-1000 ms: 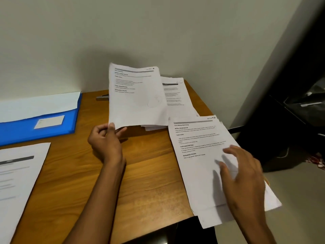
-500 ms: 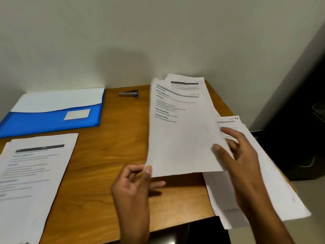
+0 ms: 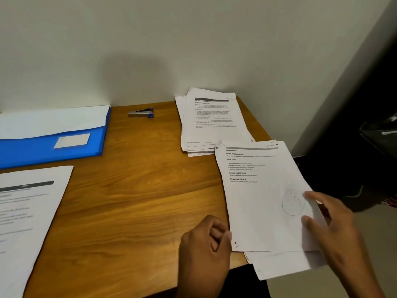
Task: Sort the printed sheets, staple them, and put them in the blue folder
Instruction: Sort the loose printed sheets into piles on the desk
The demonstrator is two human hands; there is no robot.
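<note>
**Sorting Stage: Sheet Laid on the Right-Hand Pile**

Since the earlier frame, we have brought the sheet that was held up in mid-air down onto the near right pile [image 3: 270, 203], which overhangs the front right corner of the table [image 3: 137, 203].

**Hand state.** Our left hand [image 3: 206, 244] sits at the lower left corner of the top sheet, fingers curled with the thumb at the paper's edge; we judge it to be pinching that corner, though blur prevents certainty. Our right hand [image 3: 330, 222] lies with straight, spread fingers touching the sheet's right margin, grasping nothing.

**Location of task items.** A second, thicker pile [image 3: 212, 123] lies at the back right, touching the near pile at its front edge. A third group of sheets [image 3: 28, 211] lies at the near left. The stapler [image 3: 141, 113] stands near the wall, well apart from both hands.

**Handling.** We judge the sheets light, limp and prone to sliding over one another. The overhanging pile may slip off the table; we would square it inward first. Take hold at a corner or along a short edge, thumb above and fingers below, and support the span when lifting.

**Containers.** The blue folder [image 3: 51, 147] lies at the back left, apparently open, with white paper showing at its upper part. We cannot tell whether that is a sheet or the folder's lining.
</note>
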